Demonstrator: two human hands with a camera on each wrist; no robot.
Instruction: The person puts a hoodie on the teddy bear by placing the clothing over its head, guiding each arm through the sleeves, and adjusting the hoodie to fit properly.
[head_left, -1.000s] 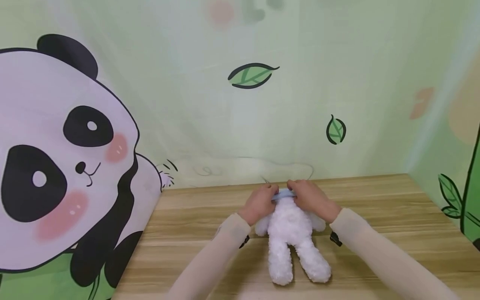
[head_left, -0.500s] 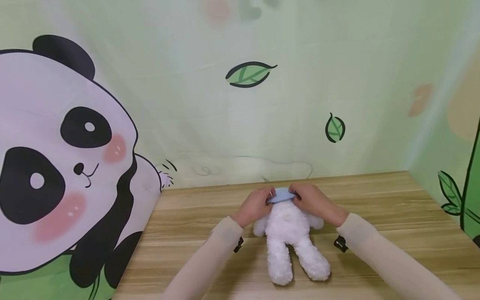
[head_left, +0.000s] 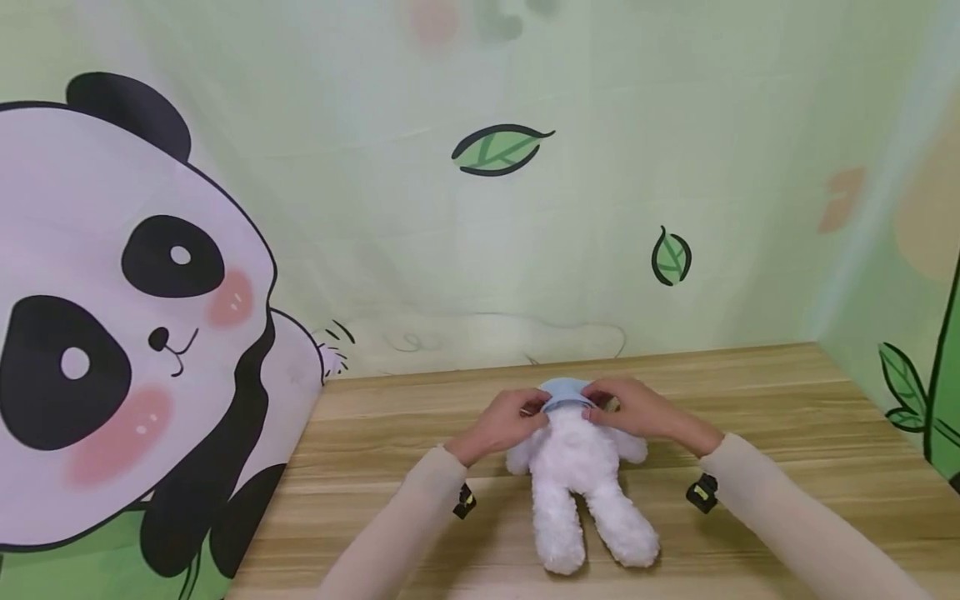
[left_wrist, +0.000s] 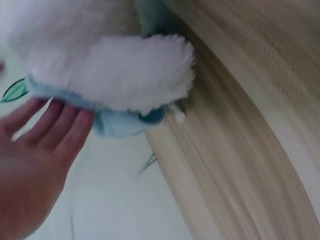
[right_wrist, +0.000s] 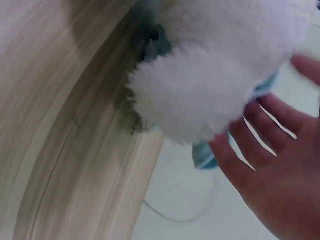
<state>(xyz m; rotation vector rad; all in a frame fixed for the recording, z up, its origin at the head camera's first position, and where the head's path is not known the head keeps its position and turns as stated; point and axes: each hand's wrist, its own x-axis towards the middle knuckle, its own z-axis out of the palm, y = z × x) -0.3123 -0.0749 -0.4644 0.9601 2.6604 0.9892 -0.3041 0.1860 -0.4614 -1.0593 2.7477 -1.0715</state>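
Note:
A fluffy white plush toy (head_left: 573, 458) lies on the table, legs toward me and arms out to the sides. At its upper end sits a light blue cloth piece (head_left: 566, 392) with a curved edge; the part beyond it is hidden. My left hand (head_left: 502, 421) touches the cloth's left edge, thumb near the white plush. On the right edge, my right hand (head_left: 637, 408) touches with fingers over the cloth and thumb below. Both wrist views show fairly straight fingers, the left fingers (left_wrist: 52, 125) under the blue cloth and the right fingers (right_wrist: 250, 135) against the plush.
The wood-grain table (head_left: 390, 467) runs back to a pale green fabric backdrop (head_left: 390, 208) with printed leaves and a large panda (head_left: 142, 292) at left. A black strap piece (head_left: 702, 493) hangs under the right wrist and another (head_left: 464, 502) under the left.
The tight hold on the blue cloth has loosened, with fingers and thumbs spreading apart. Both wrists have moved slightly outward, and more of the cloth shows. The toy has barely moved.

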